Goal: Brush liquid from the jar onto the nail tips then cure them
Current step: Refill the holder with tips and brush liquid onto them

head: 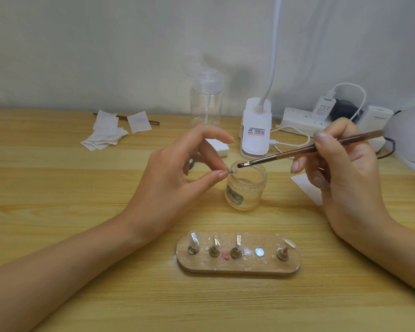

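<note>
- Nail tip (232,171): our left hand (177,168) pinches it over the jar (246,185).
- Our right hand (340,168) grips the brush (297,152); we should stroke lightly and evenly.

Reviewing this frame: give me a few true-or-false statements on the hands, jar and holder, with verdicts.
1. The right hand holds the brush. True.
2. The jar has its lid on. False: it stands open.
3. The left hand pinches a nail tip near the jar's rim. True.
4. The wooden holder carries five tips. False: four stand on it, and one spot is bare.
</note>
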Demonstrator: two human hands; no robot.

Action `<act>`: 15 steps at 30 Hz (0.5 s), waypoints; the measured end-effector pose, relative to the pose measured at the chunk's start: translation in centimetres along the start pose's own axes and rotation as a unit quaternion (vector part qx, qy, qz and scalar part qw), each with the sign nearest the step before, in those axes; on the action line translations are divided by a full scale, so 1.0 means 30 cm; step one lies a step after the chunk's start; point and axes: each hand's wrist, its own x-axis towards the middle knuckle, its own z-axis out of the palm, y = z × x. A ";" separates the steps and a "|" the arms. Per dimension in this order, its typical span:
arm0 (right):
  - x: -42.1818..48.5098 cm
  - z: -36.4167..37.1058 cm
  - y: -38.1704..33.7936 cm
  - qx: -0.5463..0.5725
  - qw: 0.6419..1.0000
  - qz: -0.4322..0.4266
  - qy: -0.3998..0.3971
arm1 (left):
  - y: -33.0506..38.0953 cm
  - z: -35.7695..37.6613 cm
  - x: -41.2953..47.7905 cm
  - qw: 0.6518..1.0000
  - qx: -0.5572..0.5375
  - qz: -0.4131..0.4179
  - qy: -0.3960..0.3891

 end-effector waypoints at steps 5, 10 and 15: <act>0.000 0.008 0.008 -0.010 1.000 0.015 -0.016 | 0.001 -0.001 0.002 1.000 0.005 0.003 0.000; 0.005 -0.003 0.010 -0.012 1.000 0.022 0.004 | 0.002 0.002 0.001 1.000 0.006 0.008 0.001; 0.007 0.003 0.014 0.012 1.000 0.021 -0.016 | 0.003 0.002 0.002 1.000 0.010 0.010 0.001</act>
